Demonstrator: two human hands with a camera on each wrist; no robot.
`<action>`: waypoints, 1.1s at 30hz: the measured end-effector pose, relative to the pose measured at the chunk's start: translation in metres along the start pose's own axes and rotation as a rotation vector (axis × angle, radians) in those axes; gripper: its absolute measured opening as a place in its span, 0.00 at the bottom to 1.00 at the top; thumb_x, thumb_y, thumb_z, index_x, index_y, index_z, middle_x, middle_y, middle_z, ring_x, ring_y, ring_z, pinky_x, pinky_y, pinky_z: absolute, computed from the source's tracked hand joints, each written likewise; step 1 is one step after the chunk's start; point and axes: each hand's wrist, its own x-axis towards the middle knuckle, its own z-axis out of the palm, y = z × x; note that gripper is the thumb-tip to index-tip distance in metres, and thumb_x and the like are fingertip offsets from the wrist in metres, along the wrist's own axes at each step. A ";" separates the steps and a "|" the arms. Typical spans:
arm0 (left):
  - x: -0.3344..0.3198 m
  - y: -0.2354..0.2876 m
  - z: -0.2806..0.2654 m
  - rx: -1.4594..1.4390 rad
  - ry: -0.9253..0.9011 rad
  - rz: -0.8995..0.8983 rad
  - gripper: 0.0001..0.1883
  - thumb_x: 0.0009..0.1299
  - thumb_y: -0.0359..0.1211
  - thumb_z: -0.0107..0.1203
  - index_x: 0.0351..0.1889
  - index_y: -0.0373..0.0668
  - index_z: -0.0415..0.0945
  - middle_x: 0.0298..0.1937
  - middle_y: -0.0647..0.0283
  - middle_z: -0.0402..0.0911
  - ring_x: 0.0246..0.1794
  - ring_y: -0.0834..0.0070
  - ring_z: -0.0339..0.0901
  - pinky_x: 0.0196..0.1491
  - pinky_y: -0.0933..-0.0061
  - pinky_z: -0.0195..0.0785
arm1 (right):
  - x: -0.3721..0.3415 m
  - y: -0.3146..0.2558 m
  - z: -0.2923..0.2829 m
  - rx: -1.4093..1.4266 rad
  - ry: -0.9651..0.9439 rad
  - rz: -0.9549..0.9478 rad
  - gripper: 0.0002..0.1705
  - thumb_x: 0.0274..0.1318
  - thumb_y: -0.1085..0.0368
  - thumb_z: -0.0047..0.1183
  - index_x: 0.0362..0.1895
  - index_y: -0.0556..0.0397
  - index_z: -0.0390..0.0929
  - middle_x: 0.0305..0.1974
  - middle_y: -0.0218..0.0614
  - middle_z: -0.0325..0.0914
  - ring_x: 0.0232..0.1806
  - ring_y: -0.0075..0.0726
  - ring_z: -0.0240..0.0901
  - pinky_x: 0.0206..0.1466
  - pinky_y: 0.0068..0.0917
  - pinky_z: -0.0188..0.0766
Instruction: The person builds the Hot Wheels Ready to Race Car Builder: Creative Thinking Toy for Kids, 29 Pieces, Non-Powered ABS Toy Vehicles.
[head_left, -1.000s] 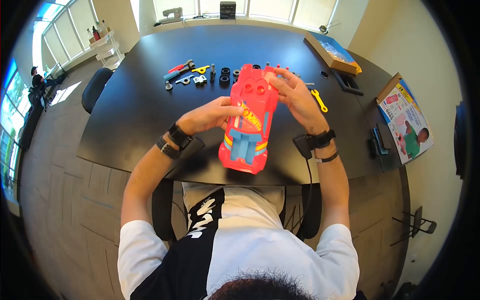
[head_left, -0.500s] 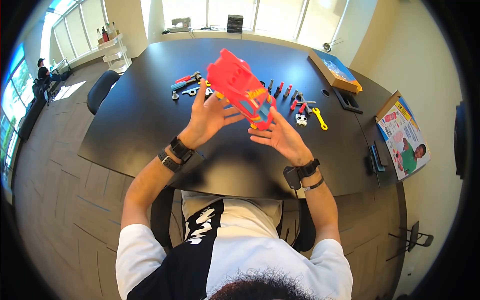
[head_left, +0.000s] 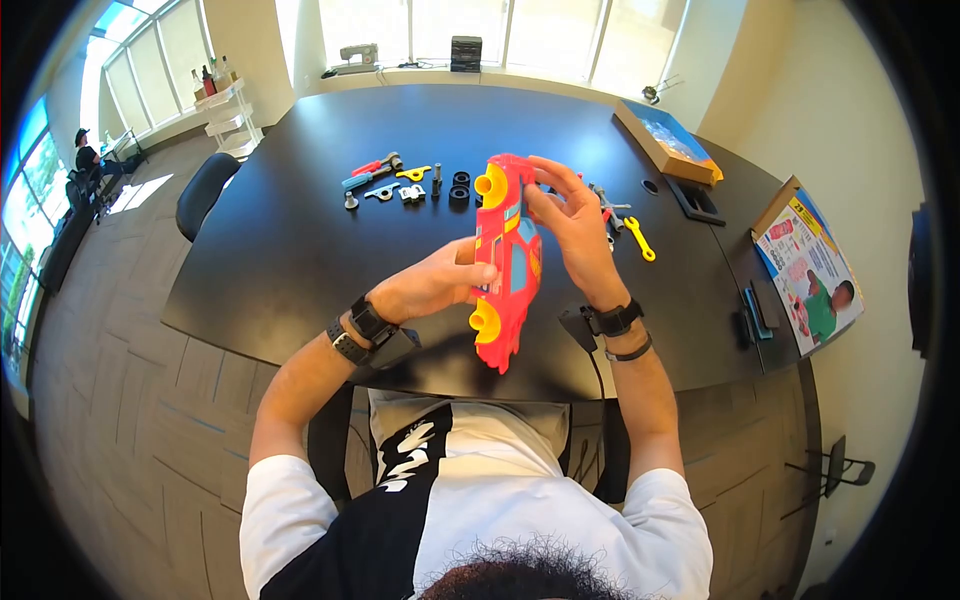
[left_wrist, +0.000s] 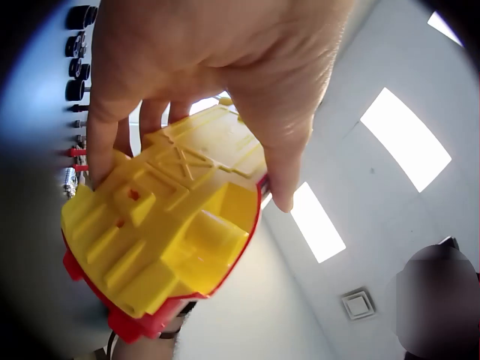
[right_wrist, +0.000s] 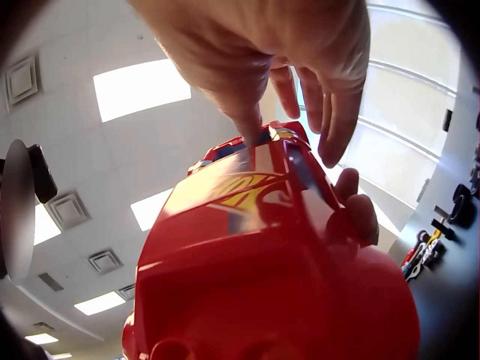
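I hold the toy car [head_left: 512, 250] up over the near part of the table [head_left: 290, 280], tipped on its side: long axis along 6 to 12 o'clock, yellow underside [left_wrist: 161, 225] facing 9, roof facing 3. My left hand [head_left: 425, 285] pinches it across the body, thumb on the side that faces up. I'd let this grip carry the weight and keep my fingers out of the underside's hollows. My right hand [head_left: 585, 230] is at the 12 o'clock end, thumb against the car and fingers loosely bent; I cannot tell whether they pinch. Steadying lightly there should let me tilt the car without a slip.

For room, the table's near edge lies close at 6 o'clock, so I'd favour working a little farther in. The cable [head_left: 599, 372] hangs from my right wrist at 5; a wide swing might snag it. The broad stretch at 9 o'clock gives the best space. Farther off, the yellow wrench [head_left: 641, 241] lies at 2, the black wheels [head_left: 459, 197] at 11 and the blue-handled tool [head_left: 363, 180] at 10, with the picture box [head_left: 815, 270] standing well apart at 3.
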 end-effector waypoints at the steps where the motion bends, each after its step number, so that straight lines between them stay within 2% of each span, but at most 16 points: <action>1: 0.000 0.005 0.008 0.038 0.077 0.032 0.43 0.73 0.49 0.74 0.80 0.46 0.65 0.65 0.65 0.82 0.66 0.75 0.81 0.67 0.61 0.78 | -0.001 -0.001 0.002 -0.036 0.060 -0.010 0.27 0.78 0.58 0.61 0.74 0.54 0.74 0.65 0.35 0.81 0.61 0.29 0.81 0.60 0.33 0.81; 2: 0.001 0.009 0.013 0.040 0.075 0.034 0.43 0.73 0.49 0.74 0.80 0.46 0.65 0.65 0.65 0.82 0.66 0.75 0.81 0.67 0.61 0.78 | -0.002 0.000 -0.001 -0.038 0.060 -0.012 0.27 0.78 0.58 0.61 0.74 0.54 0.74 0.65 0.35 0.81 0.61 0.29 0.81 0.60 0.33 0.81; 4: 0.003 0.016 0.020 0.225 0.361 0.087 0.38 0.76 0.48 0.72 0.77 0.46 0.67 0.63 0.66 0.81 0.64 0.76 0.81 0.67 0.60 0.77 | -0.008 0.006 -0.006 -0.061 0.109 0.114 0.28 0.82 0.50 0.56 0.74 0.50 0.75 0.65 0.34 0.80 0.61 0.29 0.81 0.60 0.34 0.81; 5: 0.005 0.017 0.015 0.228 0.363 0.092 0.38 0.76 0.48 0.72 0.77 0.46 0.67 0.63 0.66 0.81 0.64 0.76 0.81 0.67 0.60 0.77 | -0.013 0.008 -0.004 -0.061 0.104 0.109 0.28 0.82 0.50 0.56 0.74 0.50 0.75 0.65 0.34 0.80 0.61 0.29 0.81 0.60 0.34 0.81; 8: 0.010 0.022 -0.001 0.244 0.527 0.084 0.33 0.82 0.48 0.64 0.80 0.49 0.66 0.70 0.64 0.77 0.66 0.74 0.78 0.67 0.58 0.77 | -0.027 0.028 -0.005 -0.126 -0.093 0.320 0.35 0.80 0.43 0.57 0.77 0.51 0.71 0.65 0.33 0.79 0.66 0.28 0.77 0.64 0.36 0.79; 11: 0.006 0.033 0.005 0.141 0.452 0.037 0.31 0.85 0.51 0.58 0.81 0.51 0.65 0.70 0.65 0.76 0.67 0.75 0.76 0.68 0.58 0.74 | -0.034 0.055 0.010 -0.072 -0.129 0.176 0.37 0.78 0.48 0.61 0.78 0.55 0.67 0.66 0.34 0.79 0.69 0.29 0.74 0.68 0.37 0.77; 12: 0.001 0.037 0.013 0.184 0.454 0.005 0.30 0.87 0.53 0.53 0.80 0.51 0.66 0.70 0.67 0.76 0.66 0.75 0.75 0.69 0.60 0.72 | -0.035 0.051 0.012 -0.022 -0.115 0.205 0.36 0.77 0.53 0.63 0.78 0.57 0.65 0.67 0.36 0.79 0.70 0.30 0.75 0.70 0.35 0.76; 16: -0.008 0.039 0.000 0.388 0.458 -0.019 0.28 0.88 0.52 0.53 0.80 0.52 0.67 0.69 0.69 0.76 0.65 0.77 0.75 0.69 0.62 0.70 | -0.034 0.036 0.000 0.242 -0.105 0.357 0.33 0.78 0.58 0.61 0.78 0.55 0.65 0.69 0.36 0.79 0.68 0.31 0.79 0.71 0.34 0.77; 19: -0.005 0.038 -0.006 0.290 0.344 0.086 0.28 0.88 0.51 0.52 0.80 0.51 0.68 0.71 0.70 0.76 0.69 0.79 0.73 0.70 0.62 0.70 | -0.037 0.035 -0.006 0.321 -0.234 0.373 0.33 0.79 0.57 0.59 0.79 0.55 0.65 0.69 0.35 0.79 0.68 0.30 0.79 0.71 0.34 0.77; 23: 0.003 0.030 -0.008 0.189 0.276 0.115 0.28 0.89 0.49 0.51 0.81 0.50 0.66 0.75 0.70 0.74 0.74 0.79 0.70 0.71 0.63 0.69 | -0.039 0.033 -0.001 0.372 -0.199 0.399 0.34 0.81 0.52 0.57 0.79 0.54 0.64 0.69 0.35 0.79 0.68 0.29 0.79 0.71 0.34 0.77; 26: 0.005 0.027 -0.014 0.429 0.238 0.274 0.27 0.89 0.46 0.52 0.82 0.50 0.65 0.79 0.69 0.71 0.79 0.77 0.67 0.75 0.61 0.66 | -0.032 0.033 0.010 0.402 -0.121 0.324 0.34 0.80 0.49 0.57 0.78 0.54 0.65 0.68 0.34 0.79 0.67 0.28 0.79 0.70 0.31 0.78; 28: 0.004 0.025 -0.018 0.103 0.176 0.291 0.27 0.88 0.43 0.55 0.82 0.51 0.64 0.80 0.68 0.69 0.80 0.74 0.66 0.79 0.59 0.62 | -0.030 0.034 0.011 0.418 -0.039 0.295 0.35 0.81 0.42 0.53 0.76 0.54 0.68 0.63 0.36 0.83 0.61 0.29 0.84 0.61 0.32 0.84; 29: 0.004 0.024 -0.019 0.104 0.175 0.294 0.27 0.88 0.43 0.55 0.82 0.51 0.64 0.80 0.68 0.69 0.80 0.74 0.66 0.79 0.59 0.62 | -0.030 0.034 0.005 0.416 -0.041 0.293 0.35 0.81 0.42 0.53 0.76 0.54 0.68 0.63 0.36 0.83 0.61 0.29 0.84 0.61 0.32 0.84; 31: 0.005 0.024 -0.017 0.171 0.212 0.350 0.29 0.87 0.40 0.57 0.83 0.52 0.62 0.81 0.66 0.69 0.81 0.72 0.65 0.81 0.57 0.60 | -0.031 0.030 -0.010 0.554 -0.290 0.526 0.36 0.82 0.37 0.47 0.73 0.54 0.71 0.57 0.39 0.86 0.52 0.33 0.89 0.51 0.36 0.89; 32: 0.009 0.027 -0.011 0.199 0.174 0.374 0.35 0.86 0.40 0.58 0.86 0.53 0.53 0.81 0.60 0.69 0.81 0.71 0.66 0.80 0.56 0.62 | -0.037 0.032 -0.004 0.539 -0.256 0.502 0.37 0.83 0.36 0.44 0.72 0.55 0.72 0.54 0.44 0.86 0.48 0.39 0.90 0.47 0.42 0.92; 33: 0.011 0.028 -0.006 0.202 0.172 0.375 0.35 0.86 0.40 0.58 0.86 0.53 0.53 0.81 0.60 0.69 0.81 0.71 0.66 0.80 0.56 0.62 | -0.042 0.033 0.000 0.539 -0.256 0.498 0.37 0.83 0.36 0.44 0.72 0.55 0.72 0.54 0.44 0.86 0.48 0.39 0.90 0.47 0.42 0.92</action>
